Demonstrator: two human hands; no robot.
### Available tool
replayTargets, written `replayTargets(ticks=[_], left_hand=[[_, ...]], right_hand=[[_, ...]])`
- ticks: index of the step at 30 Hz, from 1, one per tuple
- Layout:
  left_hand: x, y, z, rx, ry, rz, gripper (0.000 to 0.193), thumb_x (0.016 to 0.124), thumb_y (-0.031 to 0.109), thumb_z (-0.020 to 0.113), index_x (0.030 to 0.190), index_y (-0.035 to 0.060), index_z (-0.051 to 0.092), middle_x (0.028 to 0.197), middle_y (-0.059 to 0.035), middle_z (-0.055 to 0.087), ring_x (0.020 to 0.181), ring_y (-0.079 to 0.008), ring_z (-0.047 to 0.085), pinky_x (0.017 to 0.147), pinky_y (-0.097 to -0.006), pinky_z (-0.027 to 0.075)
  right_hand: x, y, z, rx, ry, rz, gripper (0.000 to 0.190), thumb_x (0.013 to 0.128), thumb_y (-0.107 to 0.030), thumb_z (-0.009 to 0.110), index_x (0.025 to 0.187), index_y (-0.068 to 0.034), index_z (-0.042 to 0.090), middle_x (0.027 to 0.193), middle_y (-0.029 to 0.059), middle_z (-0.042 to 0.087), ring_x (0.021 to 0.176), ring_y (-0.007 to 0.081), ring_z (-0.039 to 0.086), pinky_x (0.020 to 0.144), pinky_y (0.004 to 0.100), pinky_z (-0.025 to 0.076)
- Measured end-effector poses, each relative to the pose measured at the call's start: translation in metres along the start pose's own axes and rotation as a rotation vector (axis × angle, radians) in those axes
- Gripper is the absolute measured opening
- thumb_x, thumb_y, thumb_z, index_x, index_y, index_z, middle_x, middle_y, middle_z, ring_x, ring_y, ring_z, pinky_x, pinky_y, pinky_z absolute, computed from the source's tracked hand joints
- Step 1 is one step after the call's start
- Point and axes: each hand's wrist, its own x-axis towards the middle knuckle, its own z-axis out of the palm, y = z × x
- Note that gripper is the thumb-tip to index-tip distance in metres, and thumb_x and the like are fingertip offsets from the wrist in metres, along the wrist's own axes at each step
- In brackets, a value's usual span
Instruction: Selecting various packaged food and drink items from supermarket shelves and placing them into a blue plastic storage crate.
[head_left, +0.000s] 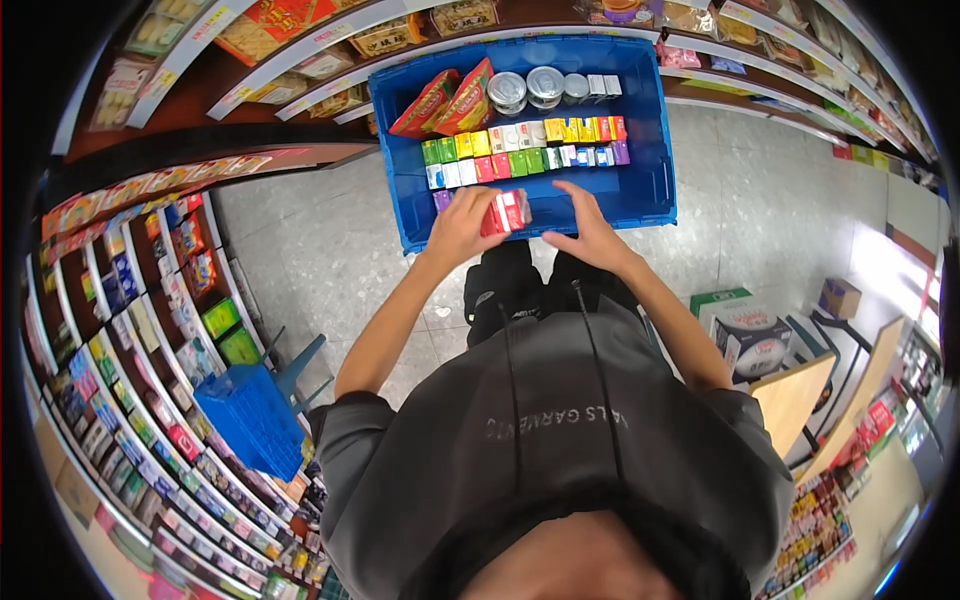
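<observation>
In front of me is a blue plastic crate (643, 75). Over its near side, my left hand (461, 225) grips small red-and-white cartons (507, 212), their count partly hidden by the fingers. My right hand (589, 229) is apart from them, fingers spread and nothing in it. A purple carton (442, 199) shows beside the left hand. Two rows of small colourful cartons (517, 163) stand across the crate's middle. Along the far wall are two red-and-yellow snack bags (466, 97), three clear tubs with lids (545, 84) and small white boxes (604, 85).
Shelves of packaged food (390, 37) run just beyond the crate. More stocked shelves (150, 390) curve along the left, with a blue basket (251, 420) in front. At right are a printed carton (752, 341), a small cardboard box (838, 298) and a wooden board (795, 390).
</observation>
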Motion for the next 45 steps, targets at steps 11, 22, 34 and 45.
replayTargets(ticks=[11,22,34,45], left_hand=[[-0.012,-0.133,0.075,0.062,-0.319,-0.072,0.06,0.062,0.021,0.08,0.11,0.0032,0.049,0.102,-0.013,0.05,0.1,-0.0305,0.052,0.083,-0.0382,0.05],[-0.028,-0.169,0.119,0.212,-0.468,-0.287,0.061,0.062,0.016,0.082,0.111,0.0057,0.048,0.107,-0.0113,0.048,0.104,-0.0301,0.051,0.082,-0.0396,0.052],[-0.059,-0.12,0.061,-0.169,-0.338,-0.704,0.038,0.079,0.02,0.067,0.112,0.0063,0.055,0.108,-0.0155,0.057,0.097,-0.0323,0.055,0.086,-0.0426,0.046],[-0.076,-0.087,0.049,-0.011,-0.054,-0.491,0.017,0.084,0.014,0.052,0.097,0.0094,0.062,0.093,-0.0091,0.063,0.088,-0.0292,0.061,0.076,-0.0416,0.049]], right_hand=[[0.087,0.088,0.111,0.368,-0.313,0.68,0.067,0.092,-0.046,0.052,0.131,0.007,0.045,0.135,0.0219,0.047,0.123,0.0281,0.047,0.104,0.0324,0.035],[0.128,0.152,0.211,0.243,-0.546,0.599,0.06,0.087,-0.042,0.052,0.128,0.001,0.048,0.126,0.0256,0.053,0.119,0.0352,0.051,0.101,0.0378,0.039],[0.137,0.172,0.241,0.22,-0.527,0.601,0.058,0.087,-0.019,0.058,0.136,0.002,0.036,0.13,0.0219,0.052,0.119,0.0299,0.051,0.102,0.035,0.037],[0.089,0.071,0.146,-0.283,-0.309,0.56,0.037,0.087,-0.03,0.049,0.112,-0.005,0.058,0.114,0.0185,0.061,0.108,0.0353,0.057,0.095,0.0465,0.043]])
